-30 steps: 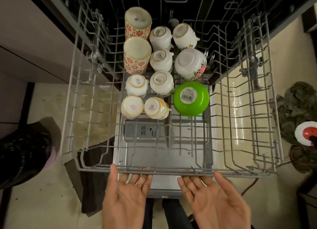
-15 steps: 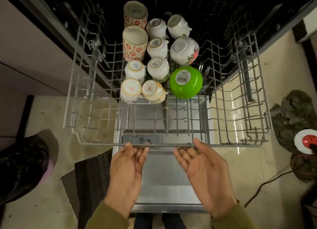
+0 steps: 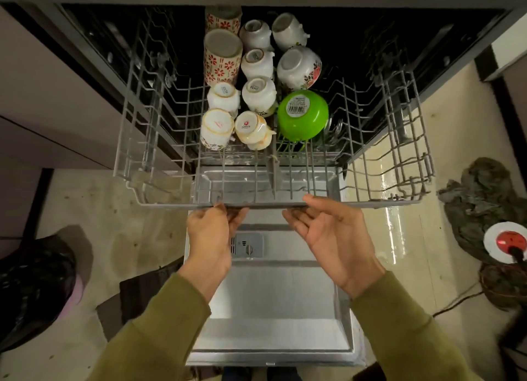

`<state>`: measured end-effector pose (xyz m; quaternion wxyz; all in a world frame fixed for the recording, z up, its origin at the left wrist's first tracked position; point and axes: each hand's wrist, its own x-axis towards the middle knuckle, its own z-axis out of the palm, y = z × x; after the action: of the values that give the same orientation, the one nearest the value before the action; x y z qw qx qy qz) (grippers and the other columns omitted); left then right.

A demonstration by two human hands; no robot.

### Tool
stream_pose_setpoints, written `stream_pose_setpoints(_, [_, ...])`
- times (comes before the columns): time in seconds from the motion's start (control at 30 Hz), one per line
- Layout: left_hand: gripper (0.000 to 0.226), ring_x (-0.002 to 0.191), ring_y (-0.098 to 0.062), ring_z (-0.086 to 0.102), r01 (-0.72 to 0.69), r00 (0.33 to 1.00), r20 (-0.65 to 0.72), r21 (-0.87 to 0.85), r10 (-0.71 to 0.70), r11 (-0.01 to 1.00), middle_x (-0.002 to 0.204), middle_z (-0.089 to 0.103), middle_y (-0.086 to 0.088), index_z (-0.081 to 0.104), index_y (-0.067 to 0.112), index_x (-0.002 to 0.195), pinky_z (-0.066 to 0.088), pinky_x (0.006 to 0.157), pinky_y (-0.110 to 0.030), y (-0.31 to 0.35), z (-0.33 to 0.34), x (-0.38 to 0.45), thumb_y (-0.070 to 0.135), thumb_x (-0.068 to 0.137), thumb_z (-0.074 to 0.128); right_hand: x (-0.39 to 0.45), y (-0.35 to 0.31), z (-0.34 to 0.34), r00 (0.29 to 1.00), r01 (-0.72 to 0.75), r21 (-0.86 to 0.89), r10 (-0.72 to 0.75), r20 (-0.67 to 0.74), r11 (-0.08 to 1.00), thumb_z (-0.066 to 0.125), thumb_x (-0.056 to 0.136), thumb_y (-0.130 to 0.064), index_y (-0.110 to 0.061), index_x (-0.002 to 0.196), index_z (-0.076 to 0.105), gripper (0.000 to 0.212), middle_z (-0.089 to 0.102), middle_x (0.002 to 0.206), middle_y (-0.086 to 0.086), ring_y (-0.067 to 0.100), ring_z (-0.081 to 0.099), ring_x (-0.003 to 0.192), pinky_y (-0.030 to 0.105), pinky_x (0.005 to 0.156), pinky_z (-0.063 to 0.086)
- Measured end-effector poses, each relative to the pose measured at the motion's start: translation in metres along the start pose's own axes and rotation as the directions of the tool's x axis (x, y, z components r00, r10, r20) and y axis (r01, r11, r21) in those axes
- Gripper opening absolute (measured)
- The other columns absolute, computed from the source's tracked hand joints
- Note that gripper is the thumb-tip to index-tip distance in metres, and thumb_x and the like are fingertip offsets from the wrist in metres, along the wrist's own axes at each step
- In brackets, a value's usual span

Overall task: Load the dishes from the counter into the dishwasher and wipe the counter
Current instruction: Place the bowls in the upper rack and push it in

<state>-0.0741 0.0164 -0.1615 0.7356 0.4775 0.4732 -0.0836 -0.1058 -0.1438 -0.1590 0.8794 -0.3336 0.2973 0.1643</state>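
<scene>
The grey wire upper rack (image 3: 370, 203) sticks halfway out of the dishwasher, above the lowered door (image 3: 271, 309). It carries several upturned white cups (image 3: 258, 93), two floral mugs (image 3: 222, 58), a white flowered bowl (image 3: 298, 66) and a green bowl (image 3: 302, 115). My left hand (image 3: 212, 232) is palm up with its fingertips against the rack's front rail. My right hand (image 3: 330, 235) is palm up too, its straight fingers touching the same rail. Neither hand holds a dish.
A black bag (image 3: 34, 289) sits on the floor at the left, beside a dark mat (image 3: 137, 300). At the right lie a crumpled grey cloth (image 3: 479, 192) and a white-and-red socket (image 3: 506, 242) with cables. Cabinet fronts flank the dishwasher.
The rack has slid away from me into the dishwasher, with both hands following its front rail. More of the lowered door now shows.
</scene>
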Motion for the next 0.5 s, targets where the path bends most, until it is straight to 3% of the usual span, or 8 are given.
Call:
stream_pose_setpoints(0.1, [0.022, 0.076, -0.022, 0.067, 0.006, 1.0, 0.023, -0.027, -0.006, 1.0, 0.09, 0.063, -0.015, 0.045, 0.009, 0.089, 0.058, 0.086, -0.038, 0.007, 0.007, 0.014, -0.009, 0.101, 0.04, 0.011, -0.006, 0.001, 0.999, 0.015, -0.112, -0.011, 0.036, 0.994, 0.068, 0.067, 0.0, -0.004, 0.071, 0.061, 0.009, 0.06, 0.088, 0.014, 0.028, 0.059, 0.1, 0.047, 0.109, 0.043])
stream_pose_setpoints(0.17, [0.012, 0.069, -0.02, 0.072, 0.018, 0.998, 0.062, -0.023, -0.016, 1.0, 0.097, 0.065, -0.016, 0.049, 0.004, 0.101, 0.062, 0.079, -0.035, 0.012, 0.012, 0.031, -0.006, 0.101, 0.043, 0.021, -0.014, 0.005, 0.999, 0.038, -0.16, -0.032, 0.041, 0.986, 0.062, 0.075, 0.007, -0.003, 0.071, 0.061, 0.011, 0.061, 0.092, 0.016, 0.03, 0.06, 0.103, 0.047, 0.109, 0.043])
stream_pose_setpoints(0.23, [0.015, 0.064, -0.019, 0.074, 0.017, 0.992, 0.123, -0.022, -0.015, 1.0, 0.101, 0.064, -0.016, 0.048, 0.003, 0.116, 0.063, 0.073, -0.035, 0.019, 0.02, 0.048, -0.002, 0.102, 0.043, 0.037, -0.023, 0.01, 0.999, 0.043, -0.176, -0.04, 0.019, 0.984, 0.053, 0.082, 0.012, -0.001, 0.077, 0.06, 0.015, 0.058, 0.107, 0.023, 0.033, 0.058, 0.109, 0.047, 0.109, 0.043])
stream_pose_setpoints(0.33, [0.026, 0.081, -0.025, 0.075, 0.006, 0.978, 0.206, 0.036, -0.013, 0.999, 0.109, 0.066, -0.019, 0.043, 0.001, 0.13, 0.061, 0.084, -0.038, 0.037, 0.037, 0.075, 0.007, 0.105, 0.043, 0.065, -0.035, 0.02, 0.998, 0.054, -0.179, -0.045, 0.054, 0.982, 0.053, 0.082, 0.015, 0.004, 0.102, 0.055, 0.024, 0.058, 0.12, 0.03, 0.037, 0.06, 0.115, 0.045, 0.104, 0.048])
stream_pose_setpoints(0.4, [0.036, 0.089, -0.029, 0.073, -0.01, 0.967, 0.254, 0.038, 0.0, 0.999, 0.119, 0.065, -0.024, 0.04, -0.002, 0.138, 0.063, 0.073, -0.037, 0.053, 0.05, 0.093, 0.009, 0.105, 0.044, 0.085, -0.042, 0.028, 0.998, 0.06, -0.17, -0.054, 0.038, 0.984, 0.055, 0.079, 0.017, 0.001, 0.115, 0.048, 0.04, 0.061, 0.119, 0.027, 0.034, 0.064, 0.109, 0.045, 0.1, 0.051])
stream_pose_setpoints(0.5, [0.035, 0.087, -0.028, 0.073, -0.038, 0.955, 0.296, 0.08, 0.012, 0.996, 0.122, 0.065, -0.024, 0.044, -0.002, 0.137, 0.061, 0.061, -0.032, 0.072, 0.068, 0.114, 0.012, 0.104, 0.047, 0.109, -0.056, 0.043, 0.998, 0.069, -0.152, -0.069, 0.003, 0.986, 0.048, 0.081, 0.022, -0.004, 0.107, 0.049, 0.036, 0.051, 0.129, 0.03, 0.037, 0.057, 0.118, 0.047, 0.096, 0.053])
